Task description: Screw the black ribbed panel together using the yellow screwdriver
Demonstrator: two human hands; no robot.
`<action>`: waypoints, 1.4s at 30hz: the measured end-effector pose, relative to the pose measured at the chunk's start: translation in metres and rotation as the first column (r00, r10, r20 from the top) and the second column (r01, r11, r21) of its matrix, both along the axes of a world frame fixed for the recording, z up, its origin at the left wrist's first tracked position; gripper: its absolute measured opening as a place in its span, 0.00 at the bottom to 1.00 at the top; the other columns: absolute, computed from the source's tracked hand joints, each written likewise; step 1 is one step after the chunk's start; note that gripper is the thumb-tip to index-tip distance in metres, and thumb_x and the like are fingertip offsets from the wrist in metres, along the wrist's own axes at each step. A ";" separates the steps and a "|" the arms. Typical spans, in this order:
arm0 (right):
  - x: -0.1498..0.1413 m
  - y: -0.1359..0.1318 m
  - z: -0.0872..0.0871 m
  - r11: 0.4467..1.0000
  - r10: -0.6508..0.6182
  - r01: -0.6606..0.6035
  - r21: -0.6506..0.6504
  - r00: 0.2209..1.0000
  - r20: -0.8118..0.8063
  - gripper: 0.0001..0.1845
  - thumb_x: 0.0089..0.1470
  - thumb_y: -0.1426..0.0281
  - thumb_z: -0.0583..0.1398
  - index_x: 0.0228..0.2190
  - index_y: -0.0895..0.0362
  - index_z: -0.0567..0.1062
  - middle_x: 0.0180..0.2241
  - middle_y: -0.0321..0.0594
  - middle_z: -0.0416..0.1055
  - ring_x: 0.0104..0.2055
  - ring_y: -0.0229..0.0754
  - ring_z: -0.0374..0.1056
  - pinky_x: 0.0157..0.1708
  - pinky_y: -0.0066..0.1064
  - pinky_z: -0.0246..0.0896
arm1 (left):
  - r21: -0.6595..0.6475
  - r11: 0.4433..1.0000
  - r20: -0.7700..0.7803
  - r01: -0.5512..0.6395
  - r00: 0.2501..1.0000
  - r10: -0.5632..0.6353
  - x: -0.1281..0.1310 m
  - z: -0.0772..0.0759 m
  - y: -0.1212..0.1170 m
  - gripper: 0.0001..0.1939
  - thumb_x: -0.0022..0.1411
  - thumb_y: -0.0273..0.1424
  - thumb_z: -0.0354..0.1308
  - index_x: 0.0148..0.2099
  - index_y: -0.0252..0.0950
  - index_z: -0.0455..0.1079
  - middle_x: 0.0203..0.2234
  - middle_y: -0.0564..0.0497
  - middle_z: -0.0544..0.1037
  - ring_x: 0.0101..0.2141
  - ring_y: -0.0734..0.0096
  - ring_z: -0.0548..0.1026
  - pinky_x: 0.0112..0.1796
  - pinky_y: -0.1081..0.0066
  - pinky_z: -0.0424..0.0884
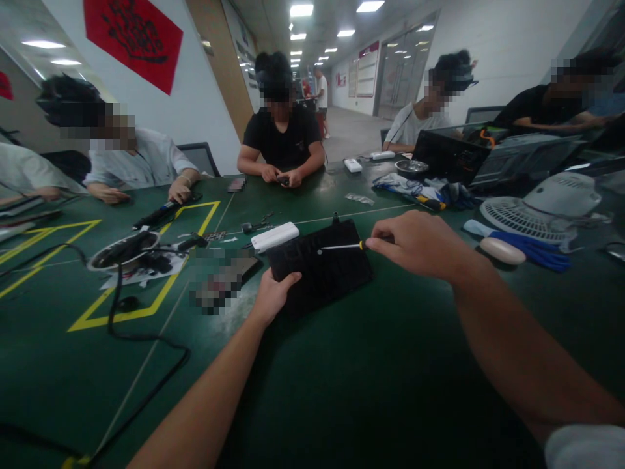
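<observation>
A flat black panel-like case (336,273) lies tilted on the green table in front of me. My left hand (276,293) grips its left edge, thumb on top and fingers beneath. In my right hand (415,244) is a screwdriver (342,247), its handle mostly hidden by my fingers. The thin metal shaft points left across the panel, and its tip is at a small light spot near the middle. Behind the panel's upper left edge sits a white oblong box (275,237). A small black part (336,218) stands at the far edge.
On the left, a bowl (124,251) of black parts rests near yellow tape, with a black cable (146,335) trailing forward. To the right lie a white fan (541,205), blue gloves (537,251) and a pale oval object (502,251). Several people sit around the table.
</observation>
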State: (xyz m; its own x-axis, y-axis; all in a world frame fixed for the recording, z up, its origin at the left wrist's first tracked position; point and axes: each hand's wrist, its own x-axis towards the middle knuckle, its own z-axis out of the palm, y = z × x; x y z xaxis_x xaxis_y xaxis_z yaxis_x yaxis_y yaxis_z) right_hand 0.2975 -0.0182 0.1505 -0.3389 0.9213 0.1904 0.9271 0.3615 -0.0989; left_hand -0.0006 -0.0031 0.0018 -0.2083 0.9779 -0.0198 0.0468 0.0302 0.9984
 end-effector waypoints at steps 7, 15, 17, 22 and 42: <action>0.001 0.003 -0.002 1.000 -0.011 0.011 -0.017 1.000 0.012 0.22 0.67 0.55 0.55 0.37 0.52 0.84 0.32 0.41 0.80 0.33 0.46 0.69 0.30 0.37 0.47 | -0.003 1.000 -0.009 0.009 1.000 -0.009 -0.001 -0.003 0.002 0.25 0.42 0.39 0.76 0.43 0.34 0.78 0.38 0.46 0.85 0.40 0.53 0.82 0.47 0.55 0.77; 0.000 0.005 -0.004 0.999 -0.002 0.003 -0.034 1.000 0.021 0.22 0.67 0.55 0.55 0.38 0.52 0.85 0.33 0.42 0.81 0.34 0.47 0.70 0.30 0.37 0.47 | -0.009 1.000 -0.002 0.024 1.000 -0.024 -0.001 -0.001 0.002 0.24 0.44 0.37 0.75 0.44 0.35 0.78 0.40 0.47 0.85 0.42 0.53 0.83 0.49 0.56 0.77; 0.000 0.005 -0.005 1.000 0.005 -0.005 -0.028 1.000 0.017 0.22 0.67 0.55 0.55 0.38 0.52 0.85 0.33 0.42 0.80 0.34 0.47 0.70 0.30 0.37 0.47 | -0.009 1.000 0.000 0.025 1.000 -0.025 -0.001 -0.001 0.002 0.24 0.45 0.38 0.75 0.45 0.35 0.78 0.40 0.47 0.85 0.42 0.53 0.82 0.49 0.56 0.77; 0.000 0.006 -0.006 1.000 0.007 -0.007 -0.010 1.000 0.014 0.22 0.67 0.55 0.55 0.38 0.52 0.85 0.33 0.41 0.80 0.34 0.46 0.70 0.30 0.36 0.47 | 0.001 1.000 -0.022 0.016 1.000 -0.016 -0.002 -0.002 0.003 0.23 0.44 0.37 0.75 0.43 0.35 0.78 0.39 0.46 0.85 0.41 0.53 0.82 0.48 0.55 0.77; -0.002 0.006 -0.006 1.000 -0.004 0.003 0.015 1.000 0.026 0.20 0.67 0.55 0.56 0.38 0.51 0.85 0.32 0.41 0.81 0.34 0.47 0.71 0.30 0.36 0.46 | -0.009 1.000 0.000 -0.004 1.000 0.004 0.001 0.000 0.002 0.23 0.42 0.37 0.75 0.41 0.36 0.78 0.38 0.46 0.86 0.41 0.52 0.83 0.51 0.53 0.77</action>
